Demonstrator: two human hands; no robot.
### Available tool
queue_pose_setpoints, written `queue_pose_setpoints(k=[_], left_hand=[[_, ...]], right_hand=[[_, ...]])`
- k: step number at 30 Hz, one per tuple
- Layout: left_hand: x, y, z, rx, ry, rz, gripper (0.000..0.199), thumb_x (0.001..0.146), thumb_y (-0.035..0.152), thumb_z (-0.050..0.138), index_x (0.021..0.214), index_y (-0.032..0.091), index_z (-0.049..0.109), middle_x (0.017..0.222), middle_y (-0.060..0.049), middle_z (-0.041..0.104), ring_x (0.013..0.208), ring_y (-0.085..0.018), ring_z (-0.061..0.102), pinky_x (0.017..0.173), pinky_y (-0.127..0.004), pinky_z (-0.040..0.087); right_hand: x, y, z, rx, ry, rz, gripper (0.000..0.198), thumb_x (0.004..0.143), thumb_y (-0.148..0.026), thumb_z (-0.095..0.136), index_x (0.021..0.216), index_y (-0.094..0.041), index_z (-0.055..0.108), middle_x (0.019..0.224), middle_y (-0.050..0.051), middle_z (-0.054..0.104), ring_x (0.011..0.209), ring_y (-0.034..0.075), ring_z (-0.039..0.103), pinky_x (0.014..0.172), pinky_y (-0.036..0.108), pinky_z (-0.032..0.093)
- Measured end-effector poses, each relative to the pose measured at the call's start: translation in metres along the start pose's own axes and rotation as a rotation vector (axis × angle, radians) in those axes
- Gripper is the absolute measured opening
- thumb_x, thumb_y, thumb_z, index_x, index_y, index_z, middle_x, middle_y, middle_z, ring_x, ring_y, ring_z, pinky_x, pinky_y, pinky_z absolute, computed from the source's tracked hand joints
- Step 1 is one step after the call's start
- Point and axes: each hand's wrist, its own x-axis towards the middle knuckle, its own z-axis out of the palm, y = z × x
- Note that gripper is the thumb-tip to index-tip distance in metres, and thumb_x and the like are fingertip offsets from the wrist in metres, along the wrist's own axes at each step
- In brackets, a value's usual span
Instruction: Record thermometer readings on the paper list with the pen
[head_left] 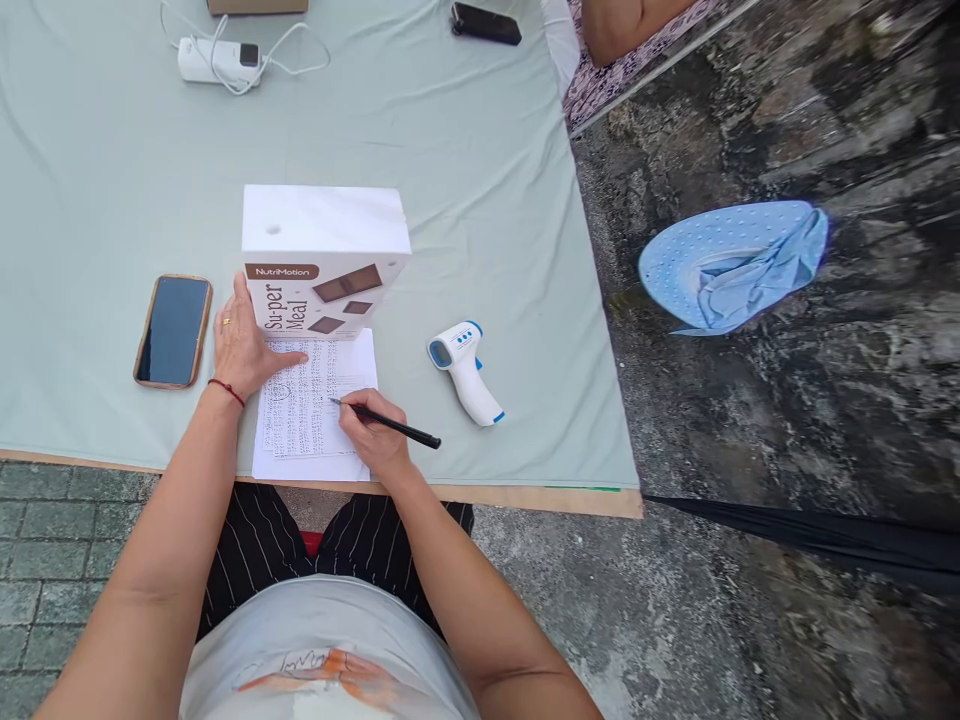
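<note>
Outdoors, by daylight, at a table [480,495] under a pale green cloth [120,180]. To the right of it, rough dark stone [885,420], with a light blue hat [671,250]; to the lower left, paving bricks [56,520]. Toward the top right corner, part of another person [634,25], next to a patterned fabric [600,105].

Close to the front edge of the table, sheets of paper [322,467], with many small dark marks in columns. At their upper end, a standing white box [326,220], with "NutriMotion" on its front side and "Su-per Meal" turned sideways below.

For the left hand [244,345], a wide opening between thumb and fingers: fingers along the left side of the box, thumb stretched over the paper just in front. Not possible to tell how firmly pressed. Also there, a ring [226,321] and, at the wrist, a red bracelet [227,390].

For the right hand [379,435], fingers bent and closed around a black pen [405,429], with its tip at the marked part of the paper. Too small to tell if in real contact.

Left of the left hand, a phone [173,332], screen upward. Right of the right hand, well apart from the pen, a white and blue thermometer [471,375]. Farther up, a white device [202,62] with a looped cable [304,70], and a black object [487,24].
</note>
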Motion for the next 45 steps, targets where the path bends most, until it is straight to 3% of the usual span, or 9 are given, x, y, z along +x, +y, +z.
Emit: queue_pose_setpoints(k=[45], left_hand=[[0.0001, 0.0014, -0.0018, -0.002, -0.023, -0.011, 0.14, 0.044, 0.045, 0.094, 0.154, 0.026, 0.01, 0.154, -0.016, 0.036, 0.145, -0.044, 0.029, 0.122, -0.062, 0.014]], right_hand=[[-0.0009, -0.0022, -0.0012, 0.008, 0.052, 0.068, 0.01, 0.075, -0.025, 0.051, 0.067, -0.023, 0.056, 0.057, -0.004, 0.054, 0.051, 0.012, 0.048, 0.053, 0.027, 0.043]])
